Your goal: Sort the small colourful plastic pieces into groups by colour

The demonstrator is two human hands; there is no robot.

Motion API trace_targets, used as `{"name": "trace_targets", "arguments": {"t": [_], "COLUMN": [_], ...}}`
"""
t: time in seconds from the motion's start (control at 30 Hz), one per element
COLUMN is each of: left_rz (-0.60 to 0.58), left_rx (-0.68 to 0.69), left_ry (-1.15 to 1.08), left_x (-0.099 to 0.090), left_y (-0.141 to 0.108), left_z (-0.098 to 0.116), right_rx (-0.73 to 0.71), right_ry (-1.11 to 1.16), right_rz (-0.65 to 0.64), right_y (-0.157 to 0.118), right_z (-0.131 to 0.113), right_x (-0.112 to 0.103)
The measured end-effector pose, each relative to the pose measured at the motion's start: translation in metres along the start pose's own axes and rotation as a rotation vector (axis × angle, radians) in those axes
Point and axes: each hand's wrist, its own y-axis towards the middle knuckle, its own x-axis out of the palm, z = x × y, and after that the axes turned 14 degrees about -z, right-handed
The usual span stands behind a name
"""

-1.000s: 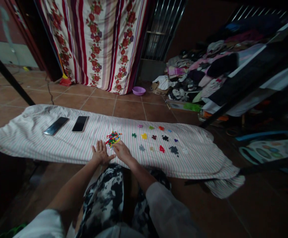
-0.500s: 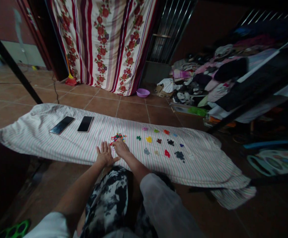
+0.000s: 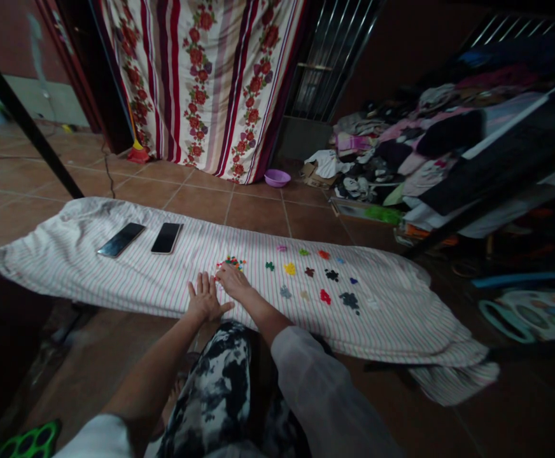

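My left hand (image 3: pixel 203 300) lies flat near the front edge of the striped cloth (image 3: pixel 201 248), fingers spread, holding nothing. Beside it, my right hand (image 3: pixel 232 280) bends over a mixed pile of small coloured pieces (image 3: pixel 235 261). Its fingers are drawn together at the pile's near side, and whatever they grip is hidden. To the right lie small heaps sorted by colour, among them green pieces (image 3: pixel 270 266), yellow pieces (image 3: pixel 289 269), black pieces (image 3: pixel 331 275), red pieces (image 3: pixel 324 296) and dark grey pieces (image 3: pixel 349 300). The pieces are too small to name.
Two phones, a dark one (image 3: pixel 121 240) and a second phone (image 3: pixel 167 238), lie on the cloth at the left. Beyond the cloth are a purple basin (image 3: pixel 277 178), a floral curtain (image 3: pixel 201 89) and a heap of clothes (image 3: pixel 392 146). A dark pole (image 3: pixel 24 114) slants at left.
My right hand has shifted slightly over the mixed pile, its fingertips now less visible. My left hand stays flat in place. The whole view has moved a little.
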Motion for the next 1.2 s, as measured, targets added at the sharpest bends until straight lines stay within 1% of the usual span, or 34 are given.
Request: {"name": "trace_targets", "arguments": {"t": [0.07, 0.2, 0.37, 0.5, 0.7, 0.8, 0.87, 1.0, 1.2], "left_rz": [0.005, 0.015, 0.004, 0.027, 0.037, 0.044, 0.038, 0.033, 0.041], "left_rx": [0.002, 0.001, -0.005, -0.004, -0.010, -0.007, -0.010, -0.012, -0.010], "left_ry": [-0.001, 0.007, 0.014, 0.030, 0.026, 0.032, 0.034, 0.033, 0.030], "left_x": [0.001, 0.001, 0.001, 0.005, 0.006, 0.005, 0.005, 0.007, 0.007], "left_y": [0.001, 0.000, 0.000, 0.003, 0.003, 0.002, 0.002, 0.006, 0.007], "left_z": [0.000, 0.000, 0.000, -0.001, -0.001, 0.000, 0.000, -0.002, -0.002], "right_rx": [-0.024, 0.008, -0.007, -0.009, -0.010, 0.025, 0.020, -0.020, 0.003], "right_ry": [-0.017, -0.007, -0.018, -0.032, 0.052, 0.103, 0.114, 0.086, 0.049], "right_rz": [-0.005, -0.021, -0.032, -0.034, 0.034, 0.044, 0.041, 0.017, -0.017], "right_y": [-0.001, -0.001, 0.001, 0.004, 0.003, 0.002, 0.002, 0.004, 0.004], "right_z": [0.001, 0.002, 0.001, 0.000, 0.009, 0.014, 0.016, 0.012, 0.005], "right_x": [-0.002, -0.006, -0.006, -0.006, 0.001, 0.006, 0.007, 0.003, -0.006]}}
